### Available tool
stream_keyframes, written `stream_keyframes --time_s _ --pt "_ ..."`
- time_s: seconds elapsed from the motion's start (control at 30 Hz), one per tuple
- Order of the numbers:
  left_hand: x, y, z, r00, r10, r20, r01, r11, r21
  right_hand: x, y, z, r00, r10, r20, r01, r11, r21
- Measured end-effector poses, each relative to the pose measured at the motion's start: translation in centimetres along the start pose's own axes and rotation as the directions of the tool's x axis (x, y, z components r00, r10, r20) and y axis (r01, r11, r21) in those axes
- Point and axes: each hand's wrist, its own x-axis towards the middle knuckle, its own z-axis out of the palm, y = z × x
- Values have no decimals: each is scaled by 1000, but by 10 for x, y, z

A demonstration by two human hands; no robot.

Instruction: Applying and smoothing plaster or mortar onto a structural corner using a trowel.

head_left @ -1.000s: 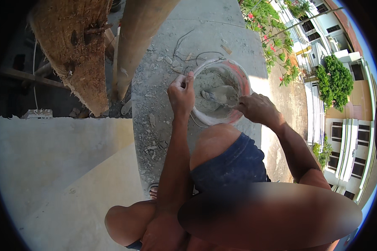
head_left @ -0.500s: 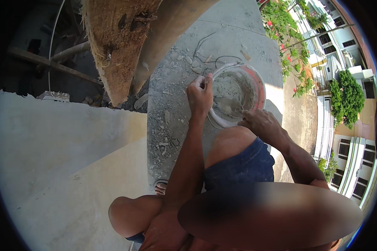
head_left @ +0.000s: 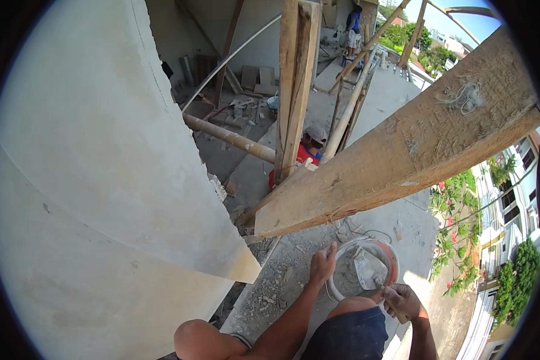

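Both hands work at a mortar bucket (head_left: 366, 270) on the concrete ledge (head_left: 294, 270): the left hand (head_left: 323, 264) clamps its near rim, while the right hand (head_left: 402, 300) grips a trowel (head_left: 366, 273) resting in the grey mix. Overhead slants a rough wooden beam (head_left: 402, 150).

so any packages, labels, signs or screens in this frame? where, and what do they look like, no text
None in view: no package, label, sign or screen.
Nearest container: round bucket, orange outside with a pale rim, holding grey mortar, on the concrete ledge.
Left hand grips the bucket's near rim.
Right hand holds a trowel in the mortar.
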Motion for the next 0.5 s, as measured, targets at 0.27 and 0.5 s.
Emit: stream_keyframes --time_s 0.27,0.5 --pt "11 -15 5 984 -169 64 151 965 216 7 4 -35 999 -10 49 16 990 -139" --pt "28 -38 -18 966 -256 46 228 920 320 6 -9 -43 996 -54 65 63 987 -146"
